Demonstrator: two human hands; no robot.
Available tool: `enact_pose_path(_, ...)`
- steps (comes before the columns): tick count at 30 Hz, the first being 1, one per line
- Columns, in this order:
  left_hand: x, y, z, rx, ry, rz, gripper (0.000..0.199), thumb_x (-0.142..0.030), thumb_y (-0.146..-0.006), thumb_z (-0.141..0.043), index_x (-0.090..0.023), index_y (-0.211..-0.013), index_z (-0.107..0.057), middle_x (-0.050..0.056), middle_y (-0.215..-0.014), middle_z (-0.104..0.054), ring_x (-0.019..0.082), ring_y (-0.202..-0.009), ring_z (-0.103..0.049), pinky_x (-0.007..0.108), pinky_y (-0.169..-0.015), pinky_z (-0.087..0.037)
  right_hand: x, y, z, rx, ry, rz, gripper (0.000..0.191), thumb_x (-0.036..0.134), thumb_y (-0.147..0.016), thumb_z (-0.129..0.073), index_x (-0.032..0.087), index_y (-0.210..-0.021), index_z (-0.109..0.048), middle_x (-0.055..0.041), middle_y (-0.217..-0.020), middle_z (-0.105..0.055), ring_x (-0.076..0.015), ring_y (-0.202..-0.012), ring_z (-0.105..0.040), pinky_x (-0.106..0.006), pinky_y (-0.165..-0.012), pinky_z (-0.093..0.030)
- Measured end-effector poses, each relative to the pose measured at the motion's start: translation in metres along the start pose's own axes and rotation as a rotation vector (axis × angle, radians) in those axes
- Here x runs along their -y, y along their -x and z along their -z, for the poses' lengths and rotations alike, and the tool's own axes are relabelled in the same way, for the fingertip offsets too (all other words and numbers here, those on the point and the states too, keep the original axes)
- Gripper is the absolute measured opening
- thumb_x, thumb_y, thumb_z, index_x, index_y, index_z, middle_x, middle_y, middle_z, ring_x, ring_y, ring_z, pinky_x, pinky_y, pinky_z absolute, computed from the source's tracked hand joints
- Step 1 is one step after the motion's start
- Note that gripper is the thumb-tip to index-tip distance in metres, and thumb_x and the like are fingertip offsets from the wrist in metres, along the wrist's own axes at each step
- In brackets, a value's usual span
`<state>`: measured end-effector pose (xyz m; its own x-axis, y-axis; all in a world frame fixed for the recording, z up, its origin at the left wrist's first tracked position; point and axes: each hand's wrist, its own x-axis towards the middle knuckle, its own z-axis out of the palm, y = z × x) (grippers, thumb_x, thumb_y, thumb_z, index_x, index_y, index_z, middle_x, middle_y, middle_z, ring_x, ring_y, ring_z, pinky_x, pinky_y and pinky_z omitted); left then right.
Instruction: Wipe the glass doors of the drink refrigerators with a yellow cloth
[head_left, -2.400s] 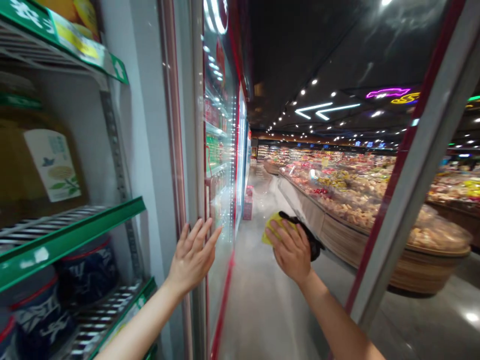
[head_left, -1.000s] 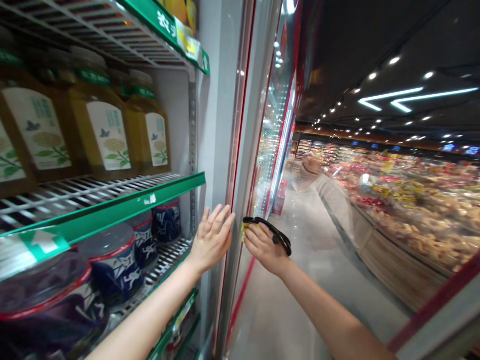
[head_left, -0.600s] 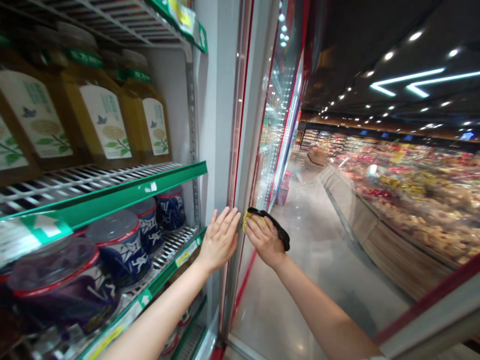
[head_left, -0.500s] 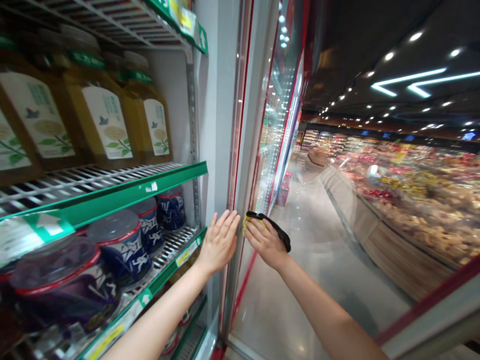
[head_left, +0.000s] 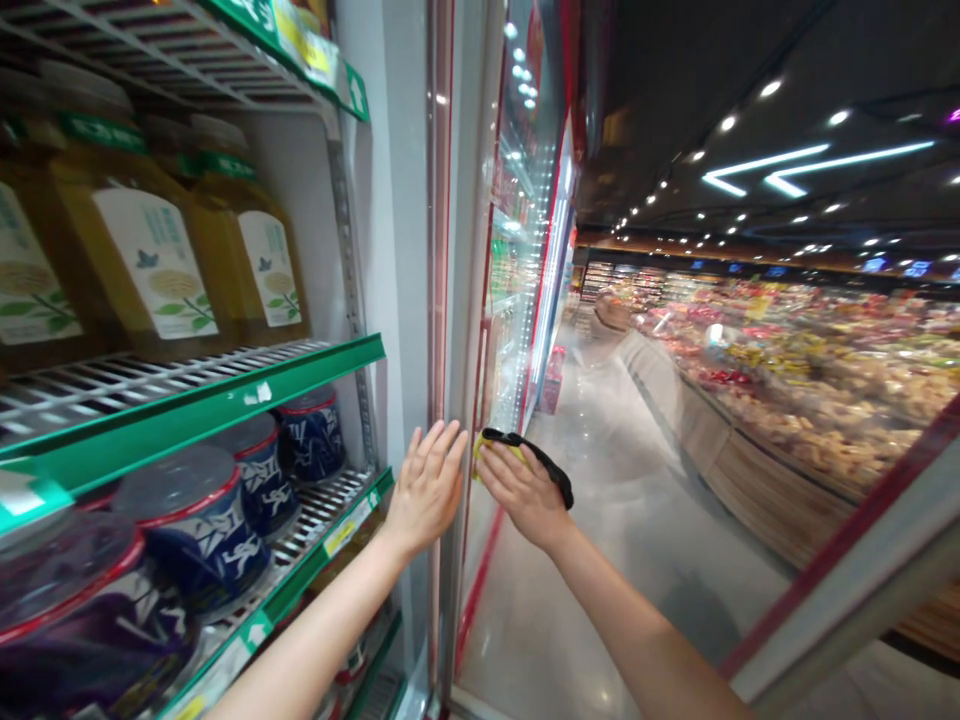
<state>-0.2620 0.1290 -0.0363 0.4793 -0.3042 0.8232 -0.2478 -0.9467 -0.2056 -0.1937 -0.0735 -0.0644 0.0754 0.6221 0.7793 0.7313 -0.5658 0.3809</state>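
Note:
My left hand [head_left: 429, 485] lies flat against the pale upright door frame [head_left: 420, 300] of a fridge, fingers stretched out and holding nothing. On the other side of that upright, my right hand [head_left: 525, 492] presses a yellow-and-black cloth [head_left: 556, 478] against the frame's edge. The cloth's yellow part shows at my fingertips, and its black edge runs along the back of my hand. Most of the cloth is hidden under my palm.
Shelves on the left carry bottles of yellow drink [head_left: 161, 240] and blue shrink-wrapped packs [head_left: 199, 530]. A green price rail [head_left: 195, 400] fronts the shelf. An open glass door with a red-edged frame [head_left: 847, 550] stands at right. Beyond it are the aisle floor [head_left: 600, 560] and a produce stand [head_left: 720, 440].
The shelves, frame and aisle have shifted left in my view. Both hands have also shifted slightly left in the picture, keeping nearly the same pose, and the cloth is still under my right hand.

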Motion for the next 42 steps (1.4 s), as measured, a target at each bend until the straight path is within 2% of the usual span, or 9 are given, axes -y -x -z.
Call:
enact_pose_path(7, -0.011, -0.021, -0.007, -0.055, 0.050, -0.040, 0.076, -0.013, -0.092, -0.052, -0.022, -0.162, -0.022, 0.012, -0.156, -0.048, 0.026, -0.152, -0.033, 0.052, -0.127, -0.027, -0.027, 0.009, 0.037, -0.239, 0.194, -0.337, 0.046, 0.012, -0.101, -0.049, 0.028, -0.144, -0.058, -0.0038, -0.141, -0.065, -0.0177, -0.152, -0.032, -0.042, -0.128, -0.008)
enact_pose_path(14, -0.023, -0.044, -0.020, -0.138, 0.072, -0.121, 0.073, -0.006, -0.091, -0.050, -0.021, -0.159, -0.028, 0.013, -0.151, -0.054, 0.025, -0.153, -0.031, 0.053, -0.128, -0.022, -0.026, 0.002, 0.037, -0.109, 0.154, -0.187, 0.039, 0.018, -0.104, -0.043, 0.031, -0.134, -0.065, 0.0032, -0.143, -0.064, -0.0145, -0.149, -0.037, -0.039, -0.129, -0.009)
enact_pose_path(19, -0.033, -0.058, -0.029, -0.165, 0.126, -0.142, 0.075, -0.008, -0.092, -0.052, -0.022, -0.160, -0.026, 0.012, -0.152, -0.052, 0.025, -0.155, -0.027, 0.054, -0.128, -0.022, -0.067, 0.010, 0.070, -0.291, 0.332, -0.444, 0.045, 0.015, -0.099, -0.051, 0.031, -0.140, -0.060, -0.0023, -0.142, -0.064, -0.0198, -0.149, -0.037, -0.046, -0.127, -0.015)
enact_pose_path(22, -0.037, -0.057, -0.033, -0.175, 0.141, -0.151, 0.076, -0.007, -0.091, -0.054, -0.022, -0.160, -0.026, 0.013, -0.151, -0.053, 0.024, -0.155, -0.026, 0.053, -0.128, -0.022, -0.053, 0.034, 0.064, -0.337, 0.352, -0.519, 0.047, 0.013, -0.097, -0.053, 0.029, -0.140, -0.060, -0.0053, -0.140, -0.065, -0.0206, -0.151, -0.034, -0.047, -0.127, -0.017)
enact_pose_path(26, -0.041, -0.063, -0.036, -0.165, 0.171, -0.194, 0.076, -0.005, -0.091, -0.052, -0.022, -0.161, -0.025, 0.012, -0.152, -0.052, 0.023, -0.155, -0.025, 0.050, -0.129, -0.021, -0.037, 0.028, 0.054, -0.227, 0.284, -0.362, 0.041, 0.013, -0.098, -0.051, 0.032, -0.131, -0.067, 0.0005, -0.134, -0.070, -0.0165, -0.145, -0.043, -0.041, -0.127, -0.015)
enact_pose_path(31, -0.051, -0.084, -0.041, -0.199, 0.211, -0.222, 0.075, -0.006, -0.092, -0.051, -0.022, -0.161, -0.025, 0.012, -0.154, -0.050, 0.022, -0.156, -0.023, 0.049, -0.130, -0.020, -0.088, -0.003, 0.093, -0.259, 0.324, -0.452, 0.044, 0.017, -0.099, -0.050, 0.033, -0.138, -0.062, -0.0006, -0.141, -0.065, -0.0199, -0.143, -0.046, -0.044, -0.126, -0.017)
enact_pose_path(34, -0.059, -0.087, -0.045, -0.226, 0.218, -0.242, 0.074, -0.007, -0.092, -0.053, -0.020, -0.160, -0.027, 0.012, -0.152, -0.052, 0.022, -0.156, -0.023, 0.049, -0.130, -0.020, -0.107, 0.023, 0.109, -0.374, 0.370, -0.604, 0.050, 0.021, -0.098, -0.051, 0.029, -0.147, -0.053, -0.0077, -0.146, -0.060, -0.0278, -0.147, -0.040, -0.055, -0.124, -0.021)
enact_pose_path(37, -0.068, -0.084, -0.049, -0.231, 0.227, -0.276, 0.074, -0.005, -0.091, -0.053, -0.019, -0.159, -0.030, 0.012, -0.149, -0.055, 0.022, -0.155, -0.025, 0.048, -0.130, -0.020, -0.091, 0.065, 0.098, -0.438, 0.403, -0.684, 0.055, 0.021, -0.097, -0.051, 0.025, -0.152, -0.046, -0.0125, -0.146, -0.058, -0.0305, -0.149, -0.037, -0.059, -0.122, -0.021)
enact_pose_path(42, -0.088, -0.091, -0.055, -0.210, 0.284, -0.372, 0.072, -0.006, -0.092, -0.051, -0.020, -0.159, -0.030, 0.009, -0.153, -0.053, 0.022, -0.155, -0.025, 0.047, -0.130, -0.021, -0.075, 0.075, 0.085, -0.256, 0.353, -0.568, 0.057, 0.012, -0.096, -0.048, 0.031, -0.149, -0.048, -0.0070, -0.140, -0.064, -0.0232, -0.149, -0.038, -0.051, -0.125, -0.021)
